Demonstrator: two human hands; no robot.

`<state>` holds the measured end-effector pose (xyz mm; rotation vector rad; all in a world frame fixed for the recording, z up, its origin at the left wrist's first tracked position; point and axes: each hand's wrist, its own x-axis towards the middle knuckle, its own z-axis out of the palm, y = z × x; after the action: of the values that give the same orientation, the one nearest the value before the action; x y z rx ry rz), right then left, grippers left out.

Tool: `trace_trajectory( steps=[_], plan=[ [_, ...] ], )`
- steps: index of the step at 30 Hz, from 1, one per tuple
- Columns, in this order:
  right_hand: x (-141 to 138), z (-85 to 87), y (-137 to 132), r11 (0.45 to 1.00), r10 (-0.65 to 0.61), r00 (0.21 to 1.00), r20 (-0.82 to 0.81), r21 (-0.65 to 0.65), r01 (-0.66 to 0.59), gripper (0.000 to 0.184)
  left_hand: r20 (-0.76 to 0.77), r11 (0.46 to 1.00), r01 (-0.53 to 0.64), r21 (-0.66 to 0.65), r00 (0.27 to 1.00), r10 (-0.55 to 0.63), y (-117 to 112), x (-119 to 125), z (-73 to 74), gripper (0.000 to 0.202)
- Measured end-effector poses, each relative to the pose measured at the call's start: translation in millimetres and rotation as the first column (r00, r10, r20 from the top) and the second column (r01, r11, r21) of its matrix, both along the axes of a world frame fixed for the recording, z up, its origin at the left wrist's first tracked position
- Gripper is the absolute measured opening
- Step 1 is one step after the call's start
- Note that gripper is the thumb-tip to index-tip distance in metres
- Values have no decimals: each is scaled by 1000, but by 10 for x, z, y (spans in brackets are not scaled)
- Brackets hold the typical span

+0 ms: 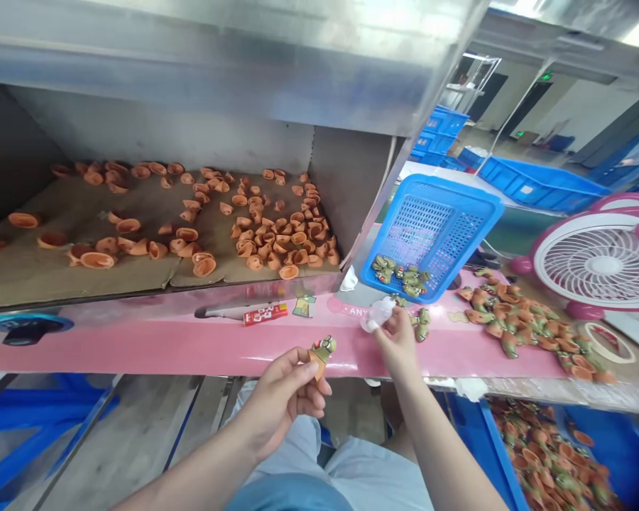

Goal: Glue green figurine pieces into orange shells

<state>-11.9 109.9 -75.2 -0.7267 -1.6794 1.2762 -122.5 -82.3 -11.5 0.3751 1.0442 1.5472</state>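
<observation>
Both hands are closed: the left hand (280,404) pinches an upright orange-and-green figurine (322,357), the right hand (397,342) crumpled clear plastic (377,314) to its right

Head view, forward-down at left hand (282,404), right hand (398,348)

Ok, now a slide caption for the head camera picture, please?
A left hand holds an orange-and-green figurine while a right hand pinches clear plastic beside a blue plastic basket.

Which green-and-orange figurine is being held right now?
The figurine pinched in the left hand, raised clear of the pink counter; all the others lie on surfaces, in piles or small clusters.
</observation>
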Motion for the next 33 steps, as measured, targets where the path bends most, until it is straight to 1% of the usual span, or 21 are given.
trace_trajectory(
  steps=[3,6,8,10,11,12,13,14,15,17,18,19,22,24,28,33],
  plan=[
    [-77,-115,52,997,-15,998,58,76,11,40,10,999,31,16,999,-31,34,18,9,19],
    [10,-147,-58,982,-105,988,114,167,85,45,25,997,71,27,997,-71,58,27,27,20],
    [136,-82,-248,960,-195,973,121,227,164,51,27,994,107,25,994,-108,72,31,33,20],
    [276,51,-489,949,-218,969,116,258,182,48,22,989,149,13,989,-149,94,37,25,20],
    [340,136,-604,958,-161,980,115,255,128,45,15,984,178,10,984,-178,110,42,15,20],
    [395,225,-704,972,-54,991,120,236,24,43,6,977,215,9,977,-215,129,50,2,21],
    [440,313,-782,970,60,989,134,226,-90,41,-8,967,256,7,967,-256,151,60,-14,22],
    [475,393,-835,952,159,975,154,239,-192,41,-26,954,300,3,953,-300,174,73,-31,22],
    [502,461,-863,925,230,956,180,264,-272,39,-45,940,341,-4,939,-341,196,88,-48,23],
    [544,547,-866,876,288,930,229,329,-353,34,-72,919,394,-28,916,-395,230,127,-77,23],
    [563,565,-853,864,293,926,240,349,-364,31,-77,913,405,-40,910,-407,240,148,-88,22],
    [582,569,-839,862,291,926,240,353,-362,27,-80,912,407,-49,909,-410,245,171,-97,22],
    [640,539,-823,880,271,938,216,340,-333,22,-80,924,377,-59,921,-381,239,247,-116,27],
    [671,522,-838,874,244,945,216,373,-311,21,-95,930,361,-71,925,-367,232,304,-132,32],
    [705,531,-877,815,185,954,238,505,-284,18,-138,934,344,-92,925,-354,233,408,-175,30],
    [737,526,-886,764,148,957,250,586,-271,18,-124,927,349,-139,922,-366,233,466,-208,30]
  ],
)
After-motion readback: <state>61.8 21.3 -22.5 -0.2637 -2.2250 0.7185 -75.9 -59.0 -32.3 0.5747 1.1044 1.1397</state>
